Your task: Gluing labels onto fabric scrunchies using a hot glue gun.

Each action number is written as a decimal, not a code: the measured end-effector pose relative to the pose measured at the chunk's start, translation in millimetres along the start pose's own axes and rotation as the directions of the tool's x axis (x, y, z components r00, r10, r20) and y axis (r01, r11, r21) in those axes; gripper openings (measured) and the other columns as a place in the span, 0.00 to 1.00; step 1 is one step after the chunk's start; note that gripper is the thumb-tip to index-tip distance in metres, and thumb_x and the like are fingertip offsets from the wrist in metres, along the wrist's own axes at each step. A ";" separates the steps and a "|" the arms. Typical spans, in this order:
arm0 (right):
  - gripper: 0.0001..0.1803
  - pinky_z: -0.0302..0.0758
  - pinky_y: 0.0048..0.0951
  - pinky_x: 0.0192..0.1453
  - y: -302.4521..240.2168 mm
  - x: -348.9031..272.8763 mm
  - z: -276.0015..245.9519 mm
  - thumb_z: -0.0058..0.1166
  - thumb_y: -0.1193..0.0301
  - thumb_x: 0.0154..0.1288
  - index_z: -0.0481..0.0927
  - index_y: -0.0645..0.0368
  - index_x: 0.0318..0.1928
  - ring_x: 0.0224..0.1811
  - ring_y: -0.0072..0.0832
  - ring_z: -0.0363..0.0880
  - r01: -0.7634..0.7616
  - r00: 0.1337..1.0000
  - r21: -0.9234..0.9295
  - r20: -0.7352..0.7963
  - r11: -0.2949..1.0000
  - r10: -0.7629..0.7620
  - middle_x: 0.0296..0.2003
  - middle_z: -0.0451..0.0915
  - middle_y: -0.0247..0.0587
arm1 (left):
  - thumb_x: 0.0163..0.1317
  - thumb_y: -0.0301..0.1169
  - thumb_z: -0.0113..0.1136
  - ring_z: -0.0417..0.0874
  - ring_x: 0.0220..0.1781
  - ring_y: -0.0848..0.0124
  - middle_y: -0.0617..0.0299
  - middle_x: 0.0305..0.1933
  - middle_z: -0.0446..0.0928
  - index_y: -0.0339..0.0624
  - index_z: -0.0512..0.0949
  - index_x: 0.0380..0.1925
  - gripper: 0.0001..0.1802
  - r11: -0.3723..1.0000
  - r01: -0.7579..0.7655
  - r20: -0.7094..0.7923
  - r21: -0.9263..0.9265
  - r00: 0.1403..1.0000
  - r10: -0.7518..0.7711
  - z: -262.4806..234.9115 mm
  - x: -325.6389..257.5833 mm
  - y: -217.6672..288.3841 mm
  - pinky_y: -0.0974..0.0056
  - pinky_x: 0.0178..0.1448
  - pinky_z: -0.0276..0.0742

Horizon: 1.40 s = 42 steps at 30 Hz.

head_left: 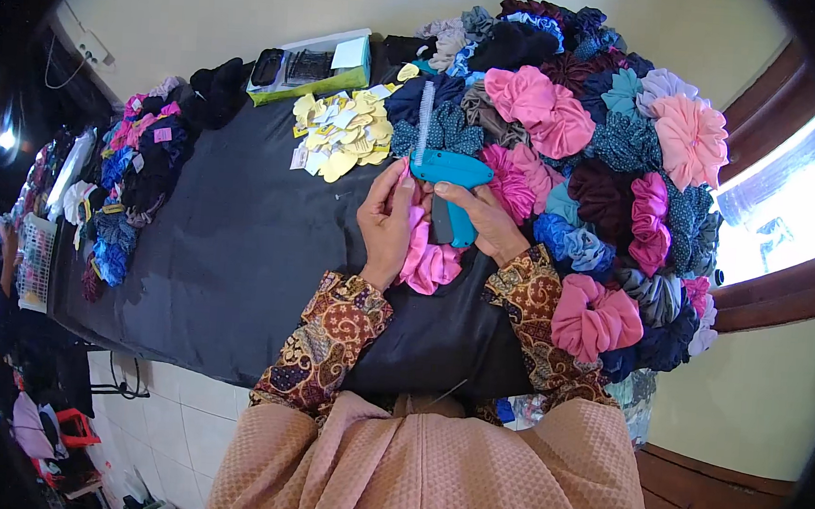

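Observation:
My right hand [487, 220] is wrapped around the handle of a teal tagging gun [452, 168]. A strip of clear plastic fasteners [426, 116] stands up from the gun's top. Beside the gun's front end, my left hand [386, 221] pinches a pink scrunchie [429, 260], whose lower part hangs under the gun onto the dark cloth. The gun's tip meets the scrunchie near my left fingertips; whether it pierces the fabric is hidden. Just beyond my left hand lies a loose heap of yellow and white paper tags [343, 131].
A big pile of scrunchies [607, 201] in many colours covers the table's right side. At the back stands a green and white box [312, 67] with dark items. More scrunchies [137, 173] lie at the left, near a white basket [36, 260]. Black cloth [240, 244] covers the table.

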State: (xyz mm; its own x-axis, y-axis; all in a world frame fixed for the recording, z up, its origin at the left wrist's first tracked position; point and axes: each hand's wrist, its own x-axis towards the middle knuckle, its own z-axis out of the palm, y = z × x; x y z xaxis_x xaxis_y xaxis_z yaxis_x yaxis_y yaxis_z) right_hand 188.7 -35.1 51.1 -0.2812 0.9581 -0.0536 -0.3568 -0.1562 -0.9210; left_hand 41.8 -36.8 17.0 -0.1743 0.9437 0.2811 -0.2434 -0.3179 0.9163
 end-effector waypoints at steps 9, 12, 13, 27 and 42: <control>0.14 0.75 0.24 0.37 9.8 6.1 4.5 0.58 0.61 0.65 0.78 0.58 0.43 0.33 0.20 0.78 0.010 1.000 0.028 -0.005 1.000 -0.010 0.33 0.80 0.31 | 0.67 0.24 0.54 0.78 0.53 0.71 0.54 0.55 0.77 0.34 0.77 0.52 0.15 0.949 -0.238 0.001 0.205 0.970 0.243 2.3 -3.0 1.4 0.68 0.56 0.74; 0.13 0.74 0.23 0.36 9.6 4.2 7.7 0.58 0.61 0.65 0.79 0.57 0.42 0.32 0.19 0.78 0.029 0.999 0.010 -0.034 1.000 -0.029 0.32 0.79 0.30 | 0.67 0.24 0.54 0.78 0.51 0.72 0.54 0.54 0.77 0.34 0.77 0.52 0.15 0.985 -0.109 -0.035 0.136 0.993 0.115 2.7 -5.8 3.3 0.68 0.55 0.74; 0.13 0.74 0.23 0.36 9.5 3.6 8.0 0.58 0.61 0.65 0.79 0.56 0.42 0.32 0.19 0.77 0.039 0.998 0.002 -0.048 0.999 -0.038 0.32 0.79 0.30 | 0.67 0.24 0.54 0.79 0.50 0.72 0.55 0.54 0.77 0.34 0.77 0.52 0.15 0.978 -0.114 -0.040 0.173 0.992 0.123 1.7 -4.9 1.6 0.69 0.54 0.74; 0.12 0.73 0.23 0.35 13.8 6.7 2.9 0.56 0.61 0.66 0.77 0.57 0.39 0.29 0.19 0.76 0.079 0.997 -0.060 0.031 0.995 -0.077 0.28 0.78 0.31 | 0.64 0.21 0.51 0.79 0.43 0.74 0.58 0.48 0.77 0.33 0.77 0.47 0.13 0.934 -0.221 -0.019 0.283 0.972 0.235 2.2 -0.8 1.6 0.71 0.47 0.75; 0.10 0.70 0.20 0.23 8.7 2.1 13.4 0.57 0.63 0.65 0.78 0.56 0.34 0.19 0.17 0.72 0.003 0.998 -0.129 -0.060 0.992 -0.011 0.21 0.75 0.29 | 0.65 0.21 0.51 0.79 0.44 0.74 0.58 0.46 0.78 0.33 0.79 0.45 0.11 0.937 -0.182 -0.052 0.298 0.977 0.207 -1.2 0.0 1.1 0.70 0.48 0.76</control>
State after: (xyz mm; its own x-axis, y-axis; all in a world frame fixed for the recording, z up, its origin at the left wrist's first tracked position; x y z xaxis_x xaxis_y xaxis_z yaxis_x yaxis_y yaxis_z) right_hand 173.1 -37.7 48.1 -0.2238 0.9724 -0.0665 -0.2395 -0.1210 -0.9633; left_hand 40.4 -37.3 17.7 -0.2702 0.8516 0.4491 0.0880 -0.4427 0.8923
